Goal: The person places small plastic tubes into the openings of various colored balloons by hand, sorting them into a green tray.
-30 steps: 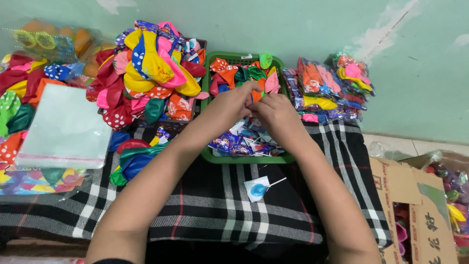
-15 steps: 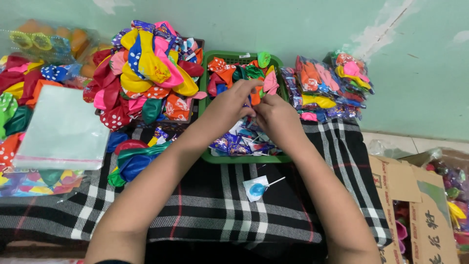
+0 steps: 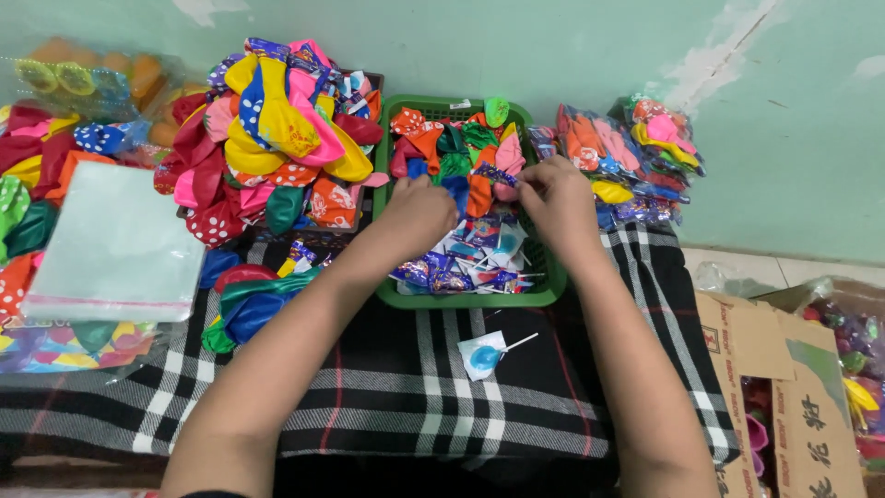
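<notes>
I've got both hands over the green basket (image 3: 544, 293), and my right hand (image 3: 558, 198) has its fingertips pinched together on a small wrapped sweet (image 3: 496, 173) that sits just to the left of that grip, stretching toward my left hand (image 3: 419, 210). My left hand is curled loosely closed above the balloons (image 3: 452, 152) in the basket; whether it holds the sweet's other end I can't tell. A blue lollipop (image 3: 484, 355) lies on the checked blanket (image 3: 387, 387) below both hands, well apart from them.

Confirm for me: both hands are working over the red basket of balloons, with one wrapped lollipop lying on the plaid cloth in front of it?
Not quite: the basket is green, not red, as the head view shows. Both hands, left and right, are over it, and the lollipop lies on the plaid cloth.
</notes>
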